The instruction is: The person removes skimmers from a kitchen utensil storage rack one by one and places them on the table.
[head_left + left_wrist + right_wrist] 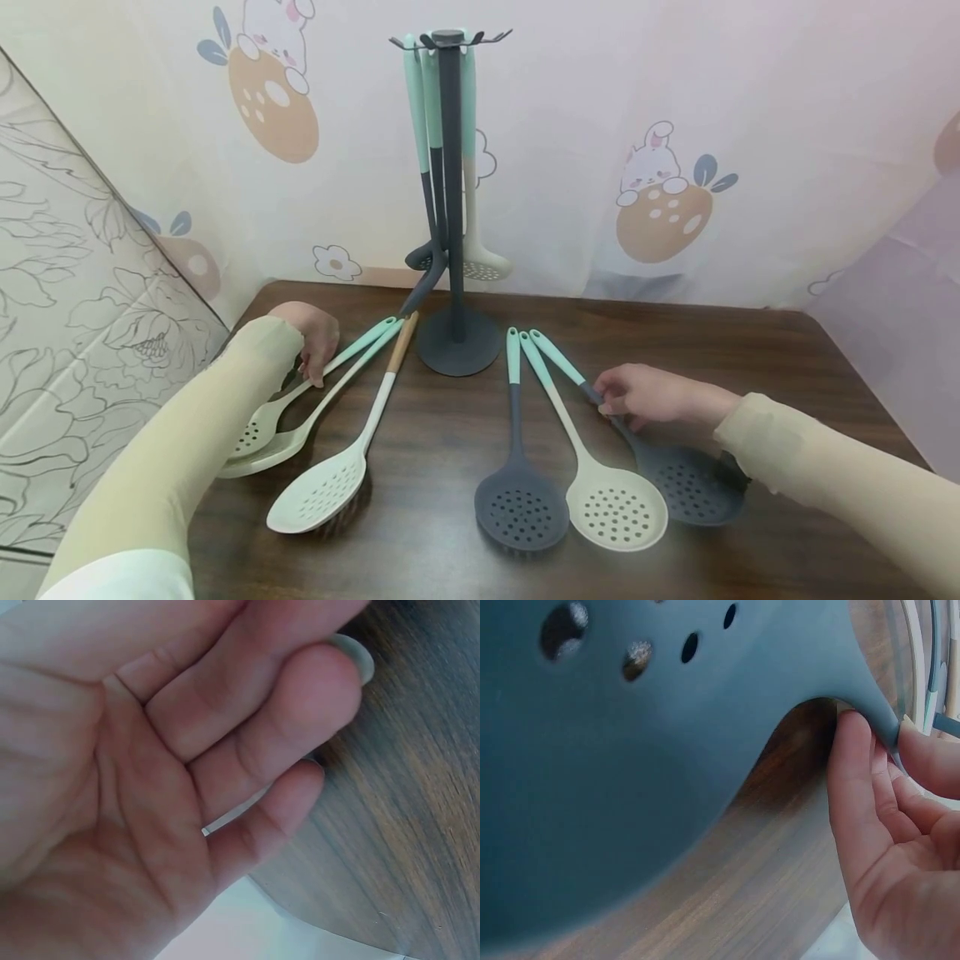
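Toward the left of the table, my left hand pinches the handle of a small white skimmer with a mint grip. The thumb's contact is hidden; the left wrist view shows curled fingers and the palm. On the right, my right hand pinches the neck of a dark grey skimmer between thumb and fingers. Its perforated head fills much of the right wrist view. Beside it lie a white skimmer and another dark grey skimmer, both mint-handled.
A black utensil stand rises at the back middle, with several mint-handled utensils hanging from its hooks. Under the small skimmer lies another pale utensil. A white slotted spoon with a brown handle end lies on the dark wooden table.
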The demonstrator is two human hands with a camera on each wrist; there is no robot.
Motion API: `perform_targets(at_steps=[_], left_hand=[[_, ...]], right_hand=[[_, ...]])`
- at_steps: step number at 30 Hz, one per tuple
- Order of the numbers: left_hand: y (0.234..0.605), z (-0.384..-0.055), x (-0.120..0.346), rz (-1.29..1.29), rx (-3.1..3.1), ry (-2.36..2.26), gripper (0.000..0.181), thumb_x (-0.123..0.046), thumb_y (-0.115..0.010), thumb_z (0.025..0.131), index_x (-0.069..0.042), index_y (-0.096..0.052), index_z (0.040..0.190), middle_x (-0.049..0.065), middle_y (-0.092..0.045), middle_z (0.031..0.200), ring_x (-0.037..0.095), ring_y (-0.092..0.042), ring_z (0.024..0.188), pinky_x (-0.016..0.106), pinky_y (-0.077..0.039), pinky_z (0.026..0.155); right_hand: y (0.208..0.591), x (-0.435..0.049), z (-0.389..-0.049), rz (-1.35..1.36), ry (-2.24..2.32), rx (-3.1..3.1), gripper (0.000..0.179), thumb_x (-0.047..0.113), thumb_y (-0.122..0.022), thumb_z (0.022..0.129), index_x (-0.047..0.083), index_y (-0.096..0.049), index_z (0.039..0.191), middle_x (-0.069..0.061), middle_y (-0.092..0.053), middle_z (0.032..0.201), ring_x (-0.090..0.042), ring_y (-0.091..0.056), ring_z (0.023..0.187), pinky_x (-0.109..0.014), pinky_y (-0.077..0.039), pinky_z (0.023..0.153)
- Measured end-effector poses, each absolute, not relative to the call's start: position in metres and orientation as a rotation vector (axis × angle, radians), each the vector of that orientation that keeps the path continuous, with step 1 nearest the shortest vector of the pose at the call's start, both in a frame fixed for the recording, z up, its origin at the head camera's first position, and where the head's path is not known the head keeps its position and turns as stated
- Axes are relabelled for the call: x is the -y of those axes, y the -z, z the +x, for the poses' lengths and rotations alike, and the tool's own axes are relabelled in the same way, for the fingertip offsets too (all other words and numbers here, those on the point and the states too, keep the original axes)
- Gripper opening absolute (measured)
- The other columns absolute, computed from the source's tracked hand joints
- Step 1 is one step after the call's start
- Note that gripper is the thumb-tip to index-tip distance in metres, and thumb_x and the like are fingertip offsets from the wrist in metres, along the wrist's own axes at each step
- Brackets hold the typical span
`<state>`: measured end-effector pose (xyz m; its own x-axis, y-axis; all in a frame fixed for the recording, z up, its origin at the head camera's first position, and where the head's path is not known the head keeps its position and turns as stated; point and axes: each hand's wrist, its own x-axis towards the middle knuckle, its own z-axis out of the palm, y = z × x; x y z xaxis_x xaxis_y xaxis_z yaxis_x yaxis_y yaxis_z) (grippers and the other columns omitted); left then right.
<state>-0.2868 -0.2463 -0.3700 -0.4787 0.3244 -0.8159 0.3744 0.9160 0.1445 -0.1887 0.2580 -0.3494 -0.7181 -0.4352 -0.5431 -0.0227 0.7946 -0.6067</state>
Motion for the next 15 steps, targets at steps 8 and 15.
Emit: perform_targets(at_steps=[8, 15], left_hand=[[0.37, -0.2868, 0.2452, 0.482, -2.104, 0.075, 0.019, -0.027, -0.087, 0.078, -0.01, -0.077, 0.078, 0.0, -0.074, 0.077, 0.015, -0.068, 0.084, 0.037, -0.053, 0.082], [0.3701, -0.2872, 0.2456, 0.469, -2.11, 0.04, 0.017, -0.024, -0.087, 0.078, -0.01, -0.077, 0.076, 0.001, -0.074, 0.076, 0.014, -0.068, 0.081, 0.035, -0.054, 0.079]], right_hand=[[0.3496, -0.2556, -0.1896, -0.324, 0.719, -2.292, 0.018, 0.007, -0.066, 0.093, 0.002, -0.062, 0.111, -0.008, -0.062, 0.095, -0.023, -0.063, 0.086, -0.04, -0.057, 0.07], [0.3481, -0.2539, -0.1898, -0.356, 0.674, -2.353, 0.018, 0.007, -0.07, 0.091, 0.003, -0.064, 0.108, -0.007, -0.063, 0.094, -0.021, -0.063, 0.082, -0.037, -0.057, 0.067]])
